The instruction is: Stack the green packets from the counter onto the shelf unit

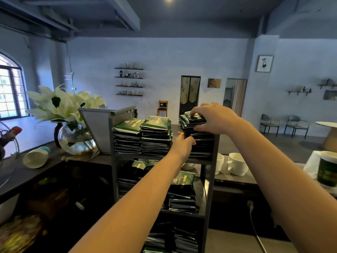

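Note:
A grey metal shelf unit (207, 181) stands in front of me with stacks of green packets on each tier. On the top tier are three stacks: left (127, 137), middle (156, 136) and right (202, 143). My right hand (213, 118) grips a small bundle of green packets (194, 118) sitting on top of the right stack, fingers over it and thumb underneath. My left hand (184, 145) holds the left edge of that same right stack lower down, fingers curled against the packets. More packets (182, 190) fill the lower tiers.
A glass vase with white lilies (76, 137) and a tipped white bowl (36, 157) sit on the dark counter at left. White mugs (237, 163) and a green tin (326, 170) stand right of the shelf unit. Chairs and a table are far right.

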Demonstrator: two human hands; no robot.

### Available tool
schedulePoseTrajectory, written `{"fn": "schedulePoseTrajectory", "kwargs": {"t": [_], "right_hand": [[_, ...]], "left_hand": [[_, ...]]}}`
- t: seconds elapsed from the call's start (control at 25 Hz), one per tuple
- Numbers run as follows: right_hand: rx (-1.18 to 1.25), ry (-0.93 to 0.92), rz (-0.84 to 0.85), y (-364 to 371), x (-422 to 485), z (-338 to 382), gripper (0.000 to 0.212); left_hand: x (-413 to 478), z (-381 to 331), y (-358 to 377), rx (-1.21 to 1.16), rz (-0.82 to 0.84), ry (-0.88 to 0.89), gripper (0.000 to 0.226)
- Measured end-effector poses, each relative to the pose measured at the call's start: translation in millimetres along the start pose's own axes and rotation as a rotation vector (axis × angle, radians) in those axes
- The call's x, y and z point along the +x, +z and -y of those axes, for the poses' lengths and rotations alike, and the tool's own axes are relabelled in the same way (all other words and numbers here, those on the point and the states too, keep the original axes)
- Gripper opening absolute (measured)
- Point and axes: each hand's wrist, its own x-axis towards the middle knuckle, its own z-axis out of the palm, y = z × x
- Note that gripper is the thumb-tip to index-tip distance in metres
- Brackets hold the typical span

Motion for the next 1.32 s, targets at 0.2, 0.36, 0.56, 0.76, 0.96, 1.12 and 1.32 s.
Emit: {"fn": "schedulePoseTrajectory", "kwargs": {"t": [0.2,0.36,0.56,0.76,0.96,1.12,1.32], "right_hand": [[0.086,-0.004,0.029,1.3,5.5,-8.1,0.045],[0.187,-0.017,0.068,0.8,7.4,-16.5,0.045],[0.391,-0.019,0.057,-2.4,5.3,-23.5,0.041],[0.236,0.038,0.043,9.9,14.4,-29.2,0.042],[0.228,0.055,0.032,13.2,16.2,-28.8,0.043],[0.231,0.042,-0.027,10.9,13.2,-30.7,0.042],[0.226,0.014,-0.11,3.3,10.8,-30.1,0.036]], "left_hand": [[12.8,-5.9,6.0,-0.269,-0.047,0.051,0.049],[32.0,-11.9,11.8,-0.207,-0.076,0.11,0.057],[46.2,-21.4,11.9,-0.206,-0.014,0.15,0.052],[48.7,-29.6,12.2,-0.086,-0.034,0.103,0.049],[51.4,-26.7,9.9,-0.067,-0.008,0.107,0.047],[50.0,-33.8,10.6,0.081,-0.115,0.239,0.046],[44.0,-42.1,9.9,0.219,-0.123,0.368,0.035]]}}
